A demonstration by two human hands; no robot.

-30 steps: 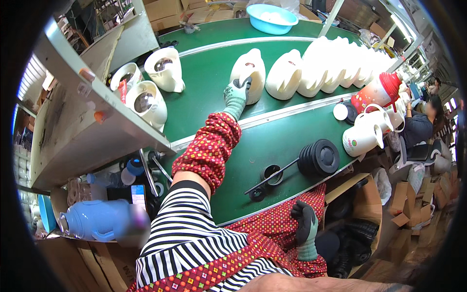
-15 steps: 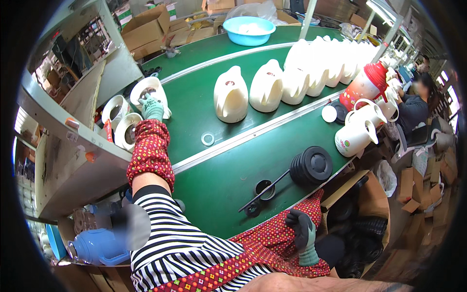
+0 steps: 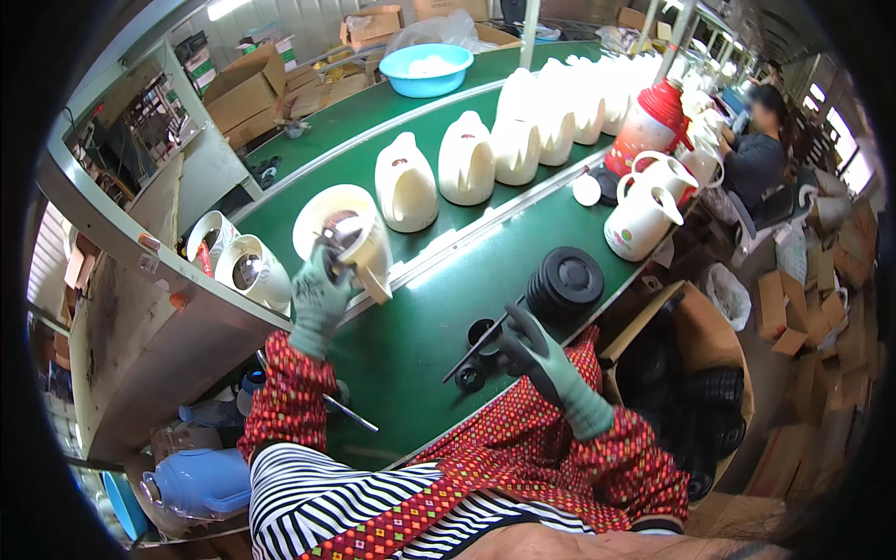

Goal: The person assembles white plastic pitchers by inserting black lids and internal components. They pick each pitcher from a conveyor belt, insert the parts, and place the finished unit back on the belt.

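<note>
My left hand (image 3: 322, 294), in a green-grey glove, is closed on the rim of a cream jug shell (image 3: 313, 219). The shell is tilted with its open round end toward me, and a dark, shiny inside shows. My right hand (image 3: 551, 369), also gloved, reaches over the near part of the bench with thumb and forefinger apart. Its fingertips are at a thin black rod (image 3: 462, 364), seemingly touching it. Beside the rod are a black ring-shaped cup (image 3: 483, 333) and a small black round part (image 3: 469, 377). A stack of black discs (image 3: 567, 280) lies just beyond that hand.
Two open cream shells (image 3: 252, 266) stand at the left by a metal frame (image 3: 112, 224). Several cream jug shells (image 3: 406, 187) line the green belt (image 3: 364, 121). A red thermos (image 3: 644, 131), white jugs (image 3: 639, 224) and a carton of black parts (image 3: 714, 411) are at right.
My left hand has brought a cream shell from the far left toward me and to the right. My right hand has risen from my lap to the black rod. The view has shifted.
</note>
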